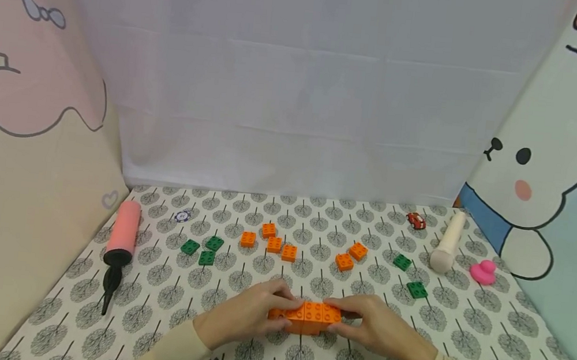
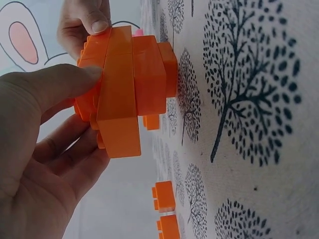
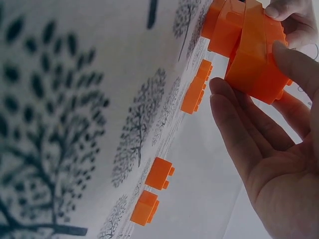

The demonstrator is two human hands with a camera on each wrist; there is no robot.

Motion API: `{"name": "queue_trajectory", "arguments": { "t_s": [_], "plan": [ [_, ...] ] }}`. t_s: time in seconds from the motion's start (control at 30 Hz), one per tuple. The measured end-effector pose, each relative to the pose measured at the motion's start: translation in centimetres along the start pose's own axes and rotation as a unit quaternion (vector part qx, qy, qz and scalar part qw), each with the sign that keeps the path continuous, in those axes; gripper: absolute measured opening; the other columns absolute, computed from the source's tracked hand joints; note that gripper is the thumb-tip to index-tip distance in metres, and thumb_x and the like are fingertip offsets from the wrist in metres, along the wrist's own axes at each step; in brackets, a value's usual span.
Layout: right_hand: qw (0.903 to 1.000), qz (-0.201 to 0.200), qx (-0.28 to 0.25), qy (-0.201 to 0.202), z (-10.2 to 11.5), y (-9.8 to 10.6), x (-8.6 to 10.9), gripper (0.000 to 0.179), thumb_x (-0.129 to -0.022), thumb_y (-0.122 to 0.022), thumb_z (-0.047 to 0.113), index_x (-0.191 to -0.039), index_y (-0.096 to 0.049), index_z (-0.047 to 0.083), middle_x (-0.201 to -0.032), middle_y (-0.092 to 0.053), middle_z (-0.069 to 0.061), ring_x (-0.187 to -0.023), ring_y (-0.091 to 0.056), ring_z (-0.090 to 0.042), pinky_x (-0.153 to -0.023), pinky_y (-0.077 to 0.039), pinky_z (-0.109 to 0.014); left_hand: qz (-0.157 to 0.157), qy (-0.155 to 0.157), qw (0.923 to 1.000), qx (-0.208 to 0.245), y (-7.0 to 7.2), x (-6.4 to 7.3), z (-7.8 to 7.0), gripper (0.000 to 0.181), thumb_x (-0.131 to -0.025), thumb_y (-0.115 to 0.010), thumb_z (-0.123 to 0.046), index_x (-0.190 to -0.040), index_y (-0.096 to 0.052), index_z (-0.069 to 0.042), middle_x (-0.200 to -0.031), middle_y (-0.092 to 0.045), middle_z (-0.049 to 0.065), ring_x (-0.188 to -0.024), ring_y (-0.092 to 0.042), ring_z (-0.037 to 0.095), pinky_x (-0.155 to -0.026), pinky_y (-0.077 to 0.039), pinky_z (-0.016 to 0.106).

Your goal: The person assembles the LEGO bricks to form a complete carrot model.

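An orange toy-brick build (image 1: 310, 321) is held between both hands at the front middle of the table. It widens upward in tiers, with a narrow bottom brick close over the cloth in the left wrist view. My left hand (image 1: 250, 311) grips its left end, thumb (image 2: 75, 82) on the near side and fingers behind. My right hand (image 1: 381, 328) pinches the right end between thumb and fingers. In the right wrist view, a thin gap shows under the top brick (image 3: 256, 59) at that end, which sits slightly tilted.
Loose orange bricks (image 1: 274, 245) lie behind the hands, with green bricks (image 1: 207, 258) to the left and more green bricks (image 1: 416, 290) to the right. A pink pump (image 1: 125, 228) is far left. A white cylinder (image 1: 448, 242), pink duck (image 1: 483, 272) and red car (image 1: 416, 221) are at right.
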State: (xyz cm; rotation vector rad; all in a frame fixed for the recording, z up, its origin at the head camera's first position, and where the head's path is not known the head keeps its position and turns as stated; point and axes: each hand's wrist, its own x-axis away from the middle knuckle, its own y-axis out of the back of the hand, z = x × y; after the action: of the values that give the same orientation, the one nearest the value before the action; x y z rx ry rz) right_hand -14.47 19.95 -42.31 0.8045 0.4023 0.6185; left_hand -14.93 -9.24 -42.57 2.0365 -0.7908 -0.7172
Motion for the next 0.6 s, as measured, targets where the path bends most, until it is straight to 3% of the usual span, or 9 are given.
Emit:
{"name": "queue_trajectory", "arguments": {
  "t_s": [0.4,0.6],
  "plan": [
    [1.0000,-0.004,0.003,0.007,-0.20,-0.13,0.03,0.051,-0.094,-0.067,0.042,-0.131,-0.065,0.008,-0.121,-0.070,0.002,-0.102,-0.065,-0.006,-0.090,-0.056,-0.032,-0.010,-0.004,0.9999,0.013,-0.05,0.11,0.05,0.042,-0.090,-0.072,-0.018,-0.131,-0.066,-0.015,-0.110,-0.060,-0.008,-0.089,-0.053,0.001,-0.075,-0.050,0.011],
    [0.9999,0.000,-0.009,0.006,-0.19,-0.18,0.08,0.052,-0.094,-0.067,0.043,-0.132,-0.064,0.007,-0.120,-0.071,0.001,-0.099,-0.065,-0.004,-0.087,-0.057,-0.030,-0.012,-0.005,0.9999,0.011,0.04,0.06,-0.01,0.041,-0.089,-0.073,-0.019,-0.130,-0.067,-0.018,-0.113,-0.060,-0.008,-0.094,-0.056,0.001,-0.083,-0.051,0.013]
  ]
}}
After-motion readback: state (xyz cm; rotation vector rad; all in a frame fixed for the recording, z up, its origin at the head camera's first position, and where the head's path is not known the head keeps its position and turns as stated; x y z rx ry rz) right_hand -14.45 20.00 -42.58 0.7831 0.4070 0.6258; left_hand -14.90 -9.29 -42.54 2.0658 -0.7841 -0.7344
